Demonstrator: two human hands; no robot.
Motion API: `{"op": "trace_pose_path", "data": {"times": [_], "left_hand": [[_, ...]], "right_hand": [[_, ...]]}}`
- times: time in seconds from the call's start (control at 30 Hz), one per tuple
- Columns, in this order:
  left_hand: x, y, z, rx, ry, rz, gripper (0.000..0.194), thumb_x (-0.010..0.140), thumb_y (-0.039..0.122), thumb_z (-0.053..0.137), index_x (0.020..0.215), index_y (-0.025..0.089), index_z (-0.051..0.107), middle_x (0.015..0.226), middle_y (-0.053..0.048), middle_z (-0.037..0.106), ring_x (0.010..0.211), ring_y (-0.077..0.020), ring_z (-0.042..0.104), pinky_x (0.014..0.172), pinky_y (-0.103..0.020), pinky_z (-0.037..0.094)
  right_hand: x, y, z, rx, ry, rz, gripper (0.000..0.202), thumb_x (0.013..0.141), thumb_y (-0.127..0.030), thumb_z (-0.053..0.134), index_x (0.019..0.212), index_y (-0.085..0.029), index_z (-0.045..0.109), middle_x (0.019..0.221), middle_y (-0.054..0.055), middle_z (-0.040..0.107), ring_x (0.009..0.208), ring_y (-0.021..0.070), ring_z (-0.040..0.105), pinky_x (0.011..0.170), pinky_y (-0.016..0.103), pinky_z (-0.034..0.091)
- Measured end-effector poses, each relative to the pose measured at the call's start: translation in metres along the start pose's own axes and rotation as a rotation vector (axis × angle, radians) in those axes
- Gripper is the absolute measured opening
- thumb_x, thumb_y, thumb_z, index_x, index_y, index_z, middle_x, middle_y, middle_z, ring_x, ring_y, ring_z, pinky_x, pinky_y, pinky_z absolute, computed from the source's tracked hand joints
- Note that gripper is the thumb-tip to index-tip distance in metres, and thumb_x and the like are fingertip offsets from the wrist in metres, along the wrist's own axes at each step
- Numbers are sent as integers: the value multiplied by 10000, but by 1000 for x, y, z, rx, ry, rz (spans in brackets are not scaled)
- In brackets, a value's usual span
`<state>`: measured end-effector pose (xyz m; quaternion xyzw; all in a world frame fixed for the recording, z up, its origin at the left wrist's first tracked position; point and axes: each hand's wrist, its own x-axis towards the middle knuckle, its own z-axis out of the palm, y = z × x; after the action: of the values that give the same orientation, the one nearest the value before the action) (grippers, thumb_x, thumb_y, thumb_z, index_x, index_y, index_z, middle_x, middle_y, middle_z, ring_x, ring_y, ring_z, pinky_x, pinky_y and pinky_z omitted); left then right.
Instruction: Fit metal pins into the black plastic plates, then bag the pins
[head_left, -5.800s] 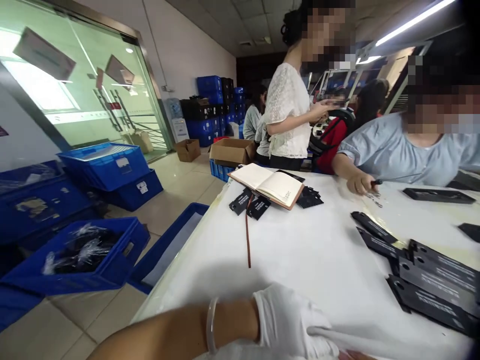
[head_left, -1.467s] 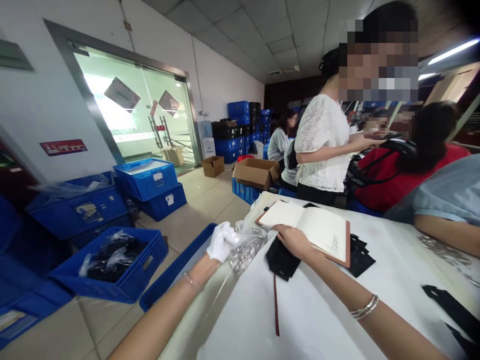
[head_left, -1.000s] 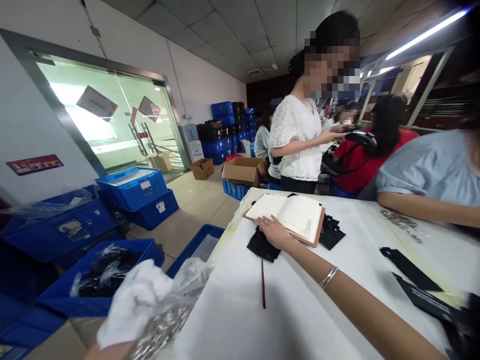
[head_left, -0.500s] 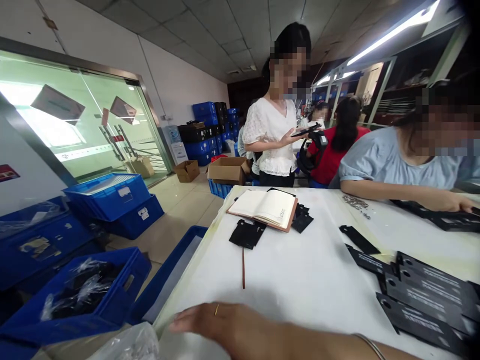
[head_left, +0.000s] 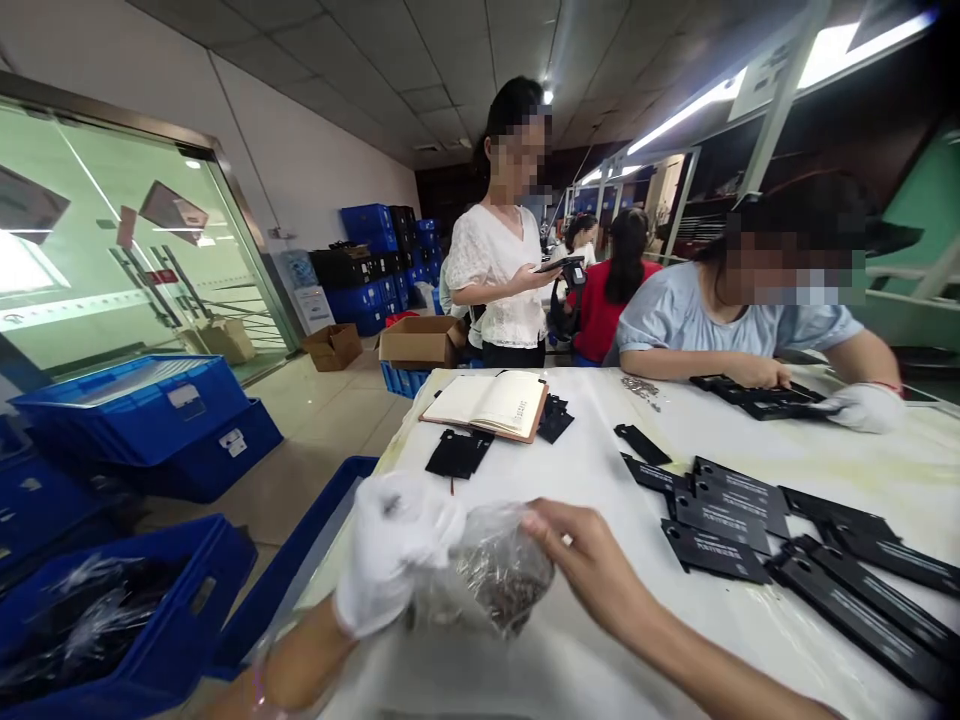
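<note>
A clear plastic bag (head_left: 495,575) hangs between my hands above the near part of the table, with small brownish contents showing through it. My left hand (head_left: 397,545), in a white glove, is closed on the bag's left side; motion blurs its fingers a little. On the other side my bare right hand (head_left: 585,550) pinches the bag's upper right edge between thumb and fingers. Beyond the bag lie black flat pieces (head_left: 457,454) and an open notebook (head_left: 487,402). Several black panels with white print (head_left: 716,550) are spread to the right of my right hand.
Across the table a co-worker in light blue (head_left: 675,315) handles a black part (head_left: 757,395) beside a pile of small metal pieces (head_left: 640,390). Another person in white (head_left: 499,250) stands at the far edge. Blue crates (head_left: 142,600) stand on the floor at left.
My right hand, stretched left across the table before, is now back at the middle gripping the plastic bag. My gloved left hand has come into view on it. The view has swung right.
</note>
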<state>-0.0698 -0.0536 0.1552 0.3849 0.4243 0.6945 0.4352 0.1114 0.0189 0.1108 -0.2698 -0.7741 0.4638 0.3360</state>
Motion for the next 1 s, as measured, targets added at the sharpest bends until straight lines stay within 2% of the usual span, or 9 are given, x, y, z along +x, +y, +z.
{"op": "trace_pose_path", "data": {"times": [0.07,0.23,0.3,0.43,0.53,0.63,0.73,0.87,1.0], "left_hand": [[17,-17,11,-52,-126,-5,535,485,88,699,408,157,174,351,54,249,368,-68,300,411,-231,220],[54,-55,7,-74,-94,-31,554,440,89,654,481,169,108,389,68,216,377,-52,267,414,-221,200],[59,-51,-7,-39,-59,-20,548,458,94,667,501,170,126,418,71,232,404,-56,290,431,-216,233],[54,-18,-37,115,78,57,484,589,117,714,528,163,237,480,75,294,461,-49,292,506,-196,297],[40,-7,-47,416,60,66,241,636,174,735,629,171,494,613,40,500,585,-88,446,591,-192,358],[32,-21,-47,718,-113,-33,344,605,211,764,928,208,649,888,-18,629,753,-150,543,639,-203,381],[35,-38,-45,758,-116,-32,89,718,266,663,744,183,684,729,-13,622,671,-141,514,600,-208,355],[53,-34,-40,678,-104,8,138,749,276,627,691,164,685,669,0,614,623,-122,479,577,-205,336],[72,-16,-30,574,-85,43,159,695,285,689,650,134,674,656,-16,603,655,-137,487,611,-218,365]], "right_hand": [[3,14,-16,-137,46,63,468,929,-520,374,674,-165,541,633,13,563,596,145,497,556,235,338],[17,23,-31,-448,55,52,445,947,-487,336,740,-197,603,614,3,585,588,157,530,565,241,330],[25,20,-28,-519,36,29,425,951,-467,344,786,-211,641,661,4,626,633,165,571,586,243,345],[41,20,-18,-476,-7,25,356,915,-456,443,788,-222,679,773,1,689,726,174,620,608,236,385],[47,22,-11,-426,-11,3,354,883,-475,496,759,-209,694,790,7,702,717,170,630,608,234,414],[47,19,-11,-491,-56,-47,389,878,-502,498,719,-211,701,735,5,699,650,162,626,579,238,410],[43,11,-18,-590,-35,-102,321,881,-464,513,771,-251,727,846,-3,723,722,181,659,601,245,421],[43,1,-32,-648,93,-171,190,852,-337,560,860,-272,738,882,-8,727,759,201,677,626,260,449],[54,-8,-43,-547,103,-225,223,806,-184,522,872,-219,732,839,5,726,699,172,669,618,248,482]]}}
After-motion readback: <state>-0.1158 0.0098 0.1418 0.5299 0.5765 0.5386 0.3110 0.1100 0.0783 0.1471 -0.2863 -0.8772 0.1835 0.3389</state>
